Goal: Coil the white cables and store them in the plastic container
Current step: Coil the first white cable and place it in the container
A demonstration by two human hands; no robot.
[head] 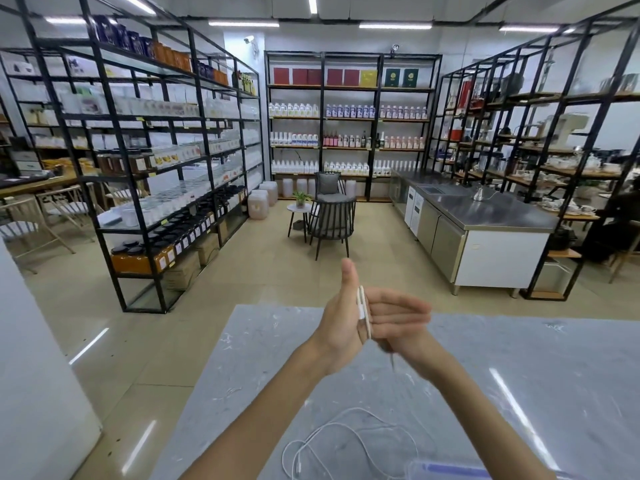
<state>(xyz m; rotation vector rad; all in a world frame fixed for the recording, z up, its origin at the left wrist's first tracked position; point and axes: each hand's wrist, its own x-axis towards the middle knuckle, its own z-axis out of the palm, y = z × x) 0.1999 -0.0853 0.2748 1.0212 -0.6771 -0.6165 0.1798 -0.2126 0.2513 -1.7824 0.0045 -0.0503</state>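
At the near edge of the desk (519, 375) sits the plastic container (450, 470) (only a bit with a blue strip shows). Just left of it, a loose cable (302, 444) lies in messy loops. Farther off, above the desk, the left hand (337, 323) is flat with its thumb up. The white cable (362, 306) goes round it in tidy turns. The right hand (405, 337) is blurry, so I cannot tell what it holds. I think each new turn should sit snug beside the last, on stiff fingers, so the coil slips off neat.

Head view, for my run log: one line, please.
left hand: white cable looped round it | right hand: blurred | slack: on table
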